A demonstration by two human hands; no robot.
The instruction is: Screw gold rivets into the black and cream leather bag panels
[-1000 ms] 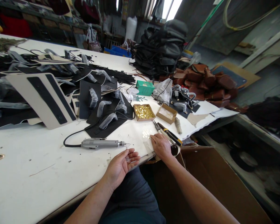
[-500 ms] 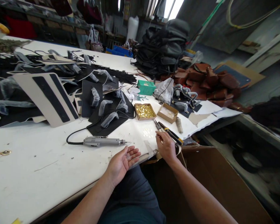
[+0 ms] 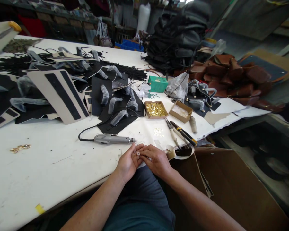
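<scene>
Both of our hands, the left hand (image 3: 128, 162) and the right hand (image 3: 157, 160), were together over the near edge of the tabletop (image 3: 38, 170). We held the left one palm up with its fingers loosely curled; the right one bent in over it, and their fingertips met. One small clear disc (image 3: 138, 153) showed between them, by the right fingertips. We could not tell whether these pinched it or only touched it, and the rest of the left palm was hidden from us.

Just beyond our left fingers lay a grey power screwdriver (image 3: 110, 139), its thin bit hard to make out; its black cord (image 3: 86, 129) was lost to us among black panels (image 3: 109, 129). Near it were scattered discs (image 3: 158, 132), too tiny for us to count. Farther back, we saw gold pieces (image 3: 156, 109) fill a small box (image 3: 159, 116), their single shapes unclear. Beside our right hand, a large cardboard box (image 3: 231, 179) was cut off at the bottom and partly covered by our forearm.
</scene>
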